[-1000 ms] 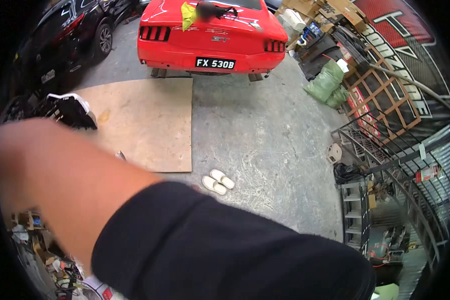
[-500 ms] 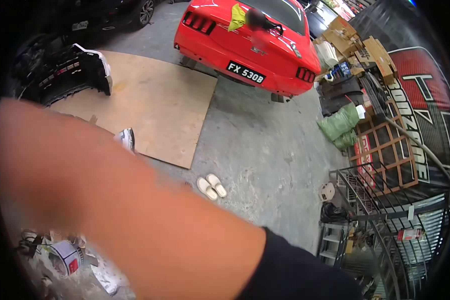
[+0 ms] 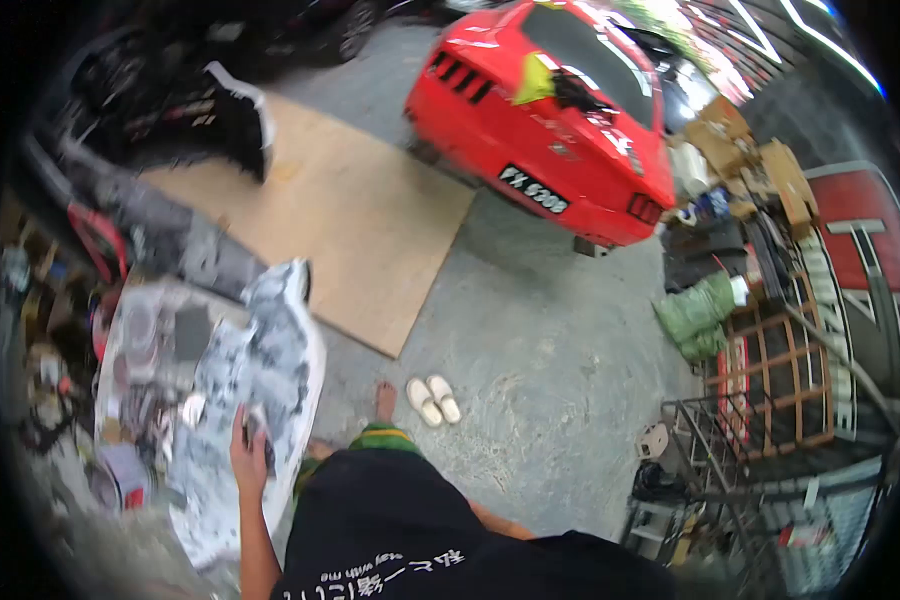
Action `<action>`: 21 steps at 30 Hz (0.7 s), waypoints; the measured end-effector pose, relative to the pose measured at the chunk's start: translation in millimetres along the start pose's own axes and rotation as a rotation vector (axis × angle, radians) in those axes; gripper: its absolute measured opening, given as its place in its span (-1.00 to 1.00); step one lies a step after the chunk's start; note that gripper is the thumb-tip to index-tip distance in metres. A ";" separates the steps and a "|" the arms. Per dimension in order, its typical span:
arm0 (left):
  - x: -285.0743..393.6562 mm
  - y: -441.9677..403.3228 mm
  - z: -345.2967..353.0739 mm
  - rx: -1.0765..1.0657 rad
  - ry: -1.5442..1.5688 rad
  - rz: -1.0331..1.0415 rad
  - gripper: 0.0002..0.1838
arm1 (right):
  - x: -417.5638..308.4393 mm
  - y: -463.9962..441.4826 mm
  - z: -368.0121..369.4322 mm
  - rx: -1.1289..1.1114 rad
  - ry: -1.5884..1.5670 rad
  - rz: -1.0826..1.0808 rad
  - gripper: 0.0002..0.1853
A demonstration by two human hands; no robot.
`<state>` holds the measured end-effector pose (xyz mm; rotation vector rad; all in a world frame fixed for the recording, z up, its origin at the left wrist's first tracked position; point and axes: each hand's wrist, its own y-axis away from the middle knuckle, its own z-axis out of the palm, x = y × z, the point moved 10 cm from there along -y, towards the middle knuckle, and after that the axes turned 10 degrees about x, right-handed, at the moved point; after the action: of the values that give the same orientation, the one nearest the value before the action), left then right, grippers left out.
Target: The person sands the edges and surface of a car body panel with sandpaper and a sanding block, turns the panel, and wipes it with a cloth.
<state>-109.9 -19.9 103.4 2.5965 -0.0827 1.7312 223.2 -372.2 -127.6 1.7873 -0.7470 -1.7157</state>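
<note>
My left hand (image 3: 249, 452) is above a white car body panel (image 3: 288, 385) with mottled grey patches. Its fingers are closed around something small and greyish that I cannot make out, and the blur hides whether it touches the panel. Of my right arm, only a strip of forearm (image 3: 500, 521) shows beside the black shirt; the hand itself is out of sight.
Cream slippers (image 3: 433, 400) lie near my bare foot (image 3: 385, 400). A wooden board (image 3: 355, 240) covers floor before a red car (image 3: 540, 130). A black bumper (image 3: 205, 125) stands at upper left, a paint bucket (image 3: 122, 475) at lower left. Metal railings (image 3: 710, 450) line the right.
The bare arm that crossed close before the camera has dropped away. The view has tilted down, bringing my left hand, shirt and the mottled panel into sight.
</note>
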 end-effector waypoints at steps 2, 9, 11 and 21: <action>-1.4 -11.3 3.9 -0.005 0.060 0.047 -0.40 | 52.9 43.7 -5.7 0.063 -0.072 0.232 -0.25; 15.5 -32.8 -4.9 -0.006 0.061 -0.007 -0.40 | 85.7 81.9 -23.9 0.173 -0.266 0.581 -0.30; 4.7 -26.9 -7.3 0.042 0.062 -0.004 -0.40 | 72.9 53.4 -40.8 0.187 -0.380 0.599 -0.31; -36.6 -6.8 0.7 0.133 0.097 -0.162 -0.42 | -291.6 -123.8 -121.6 0.390 0.083 -0.018 -0.24</action>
<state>-122.9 -11.9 69.4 2.5184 0.2451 1.8596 337.8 -75.6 -9.1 2.1118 -1.0899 -1.5743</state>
